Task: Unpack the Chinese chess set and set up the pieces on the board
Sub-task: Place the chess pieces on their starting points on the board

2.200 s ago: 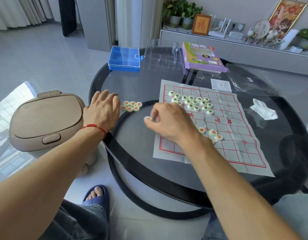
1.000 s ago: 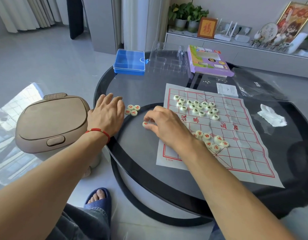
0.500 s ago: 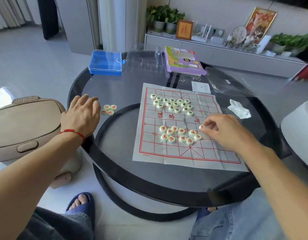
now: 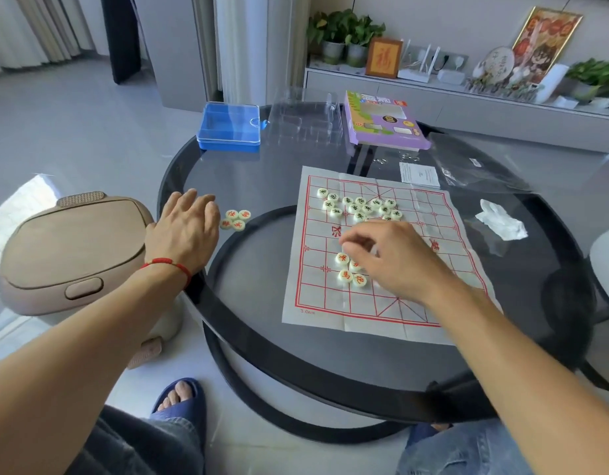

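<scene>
Red-lettered pieces were what I was sorting, and from the head view my right hand had swung back left across the paper board from where it was half a second before, when it set a piece at the right end of the red cluster on the near half of the board. Now it hung over that cluster with fingers curled; whether they pinched a piece I could not tell, since the fingertips hid it. My left hand had stayed flat and relaxed on the glass table, left of the board, gripping nothing, with four red pieces just beside its fingers. I judged the red side was being gathered, not yet ranked on its points. Dark-lettered pieces sat bunched on the far half of the board. My right hand covered most of the red cluster and the river text; only four reds showed clearly. Beyond the board lay the blue case, emptied, and the purple box.
</scene>
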Demonstrator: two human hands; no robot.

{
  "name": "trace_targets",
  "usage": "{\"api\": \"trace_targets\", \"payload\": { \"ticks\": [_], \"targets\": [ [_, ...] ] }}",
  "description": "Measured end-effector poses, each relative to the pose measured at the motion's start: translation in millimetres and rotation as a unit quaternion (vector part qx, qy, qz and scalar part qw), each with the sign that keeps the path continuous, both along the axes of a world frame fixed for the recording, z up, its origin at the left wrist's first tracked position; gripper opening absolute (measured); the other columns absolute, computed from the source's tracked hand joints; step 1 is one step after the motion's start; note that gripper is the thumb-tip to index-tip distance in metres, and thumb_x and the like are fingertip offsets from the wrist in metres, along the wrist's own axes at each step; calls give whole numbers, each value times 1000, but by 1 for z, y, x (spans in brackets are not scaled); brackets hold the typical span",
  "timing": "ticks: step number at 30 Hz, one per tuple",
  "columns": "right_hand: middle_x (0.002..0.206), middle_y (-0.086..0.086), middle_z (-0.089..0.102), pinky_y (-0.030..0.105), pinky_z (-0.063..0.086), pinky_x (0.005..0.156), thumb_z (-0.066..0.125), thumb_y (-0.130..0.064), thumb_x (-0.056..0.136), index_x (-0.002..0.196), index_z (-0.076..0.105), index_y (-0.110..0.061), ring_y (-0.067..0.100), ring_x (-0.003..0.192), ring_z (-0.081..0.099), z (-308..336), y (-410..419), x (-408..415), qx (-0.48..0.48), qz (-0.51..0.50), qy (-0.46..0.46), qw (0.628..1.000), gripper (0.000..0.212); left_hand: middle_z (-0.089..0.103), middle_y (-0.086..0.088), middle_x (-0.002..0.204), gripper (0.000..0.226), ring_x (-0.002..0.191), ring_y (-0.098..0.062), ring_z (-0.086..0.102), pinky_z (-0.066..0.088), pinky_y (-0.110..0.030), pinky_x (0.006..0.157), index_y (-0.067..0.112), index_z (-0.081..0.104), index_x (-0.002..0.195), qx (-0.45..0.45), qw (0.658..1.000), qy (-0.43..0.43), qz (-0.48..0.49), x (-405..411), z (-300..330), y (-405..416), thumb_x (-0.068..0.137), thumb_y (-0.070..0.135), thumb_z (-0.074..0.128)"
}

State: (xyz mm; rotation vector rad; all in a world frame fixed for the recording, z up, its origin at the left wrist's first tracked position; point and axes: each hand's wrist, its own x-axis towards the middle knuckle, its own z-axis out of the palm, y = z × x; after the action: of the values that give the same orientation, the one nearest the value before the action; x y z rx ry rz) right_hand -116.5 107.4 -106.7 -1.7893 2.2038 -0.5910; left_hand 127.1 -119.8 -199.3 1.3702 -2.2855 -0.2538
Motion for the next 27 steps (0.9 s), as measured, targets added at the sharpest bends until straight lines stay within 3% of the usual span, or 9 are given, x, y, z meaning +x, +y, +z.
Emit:
{"api": "trace_targets", "payload": {
  "ticks": [4, 6, 12, 18, 27],
  "targets": [
    [120, -5, 64, 36, 52, 92, 58, -29, 100, 124, 68, -23, 14, 105, 61, -15, -58, 61, -32, 97, 33, 994, 27, 51, -3, 140, 65, 133, -24, 40, 41, -60, 105, 23, 51, 137, 9, 1000, 2, 1, 1, -3, -3, 97, 51, 8],
    [129, -1, 60, 40, 50, 96, 61, -30, 99, 132, 62, -23, 20, 114, 59, -21, -87, 81, -43, 117, 57, 991, 34, 48, -1, 147, 65, 141, -21, 34, 36, -58, 111, 27, 50, 139, 17, 1000, 2, 9, 1, -5, -4, 97, 52, 7],
    [122, 12, 58, 37, 45, 93, 66, -51, 93, 127, 61, -8, 29, 115, 54, -39, -139, 98, -50, 21, 66, 996, 55, 48, 2, 145, 62, 140, -18, 32, 38, -56, 109, 27, 52, 136, 11, 1000, 20, 17, 0, -2, 1, 96, 48, 9],
    [112, 11, 61, 33, 49, 88, 70, -27, 95, 116, 74, -9, 27, 103, 62, -43, -132, 91, -69, 15, 21, 997, 29, 52, 1, 138, 59, 135, -19, 37, 42, -55, 104, 25, 55, 132, 2, 999, 25, 25, -2, 0, 4, 97, 46, 13],
    [108, 12, 64, 32, 48, 82, 64, -19, 98, 112, 76, -9, 27, 97, 63, -37, -102, 95, -97, 40, 53, 993, 21, 51, 1, 141, 58, 134, -19, 38, 42, -56, 105, 25, 55, 133, 4, 1000, 25, 17, 0, 0, 2, 98, 47, 14]
  ]
}}
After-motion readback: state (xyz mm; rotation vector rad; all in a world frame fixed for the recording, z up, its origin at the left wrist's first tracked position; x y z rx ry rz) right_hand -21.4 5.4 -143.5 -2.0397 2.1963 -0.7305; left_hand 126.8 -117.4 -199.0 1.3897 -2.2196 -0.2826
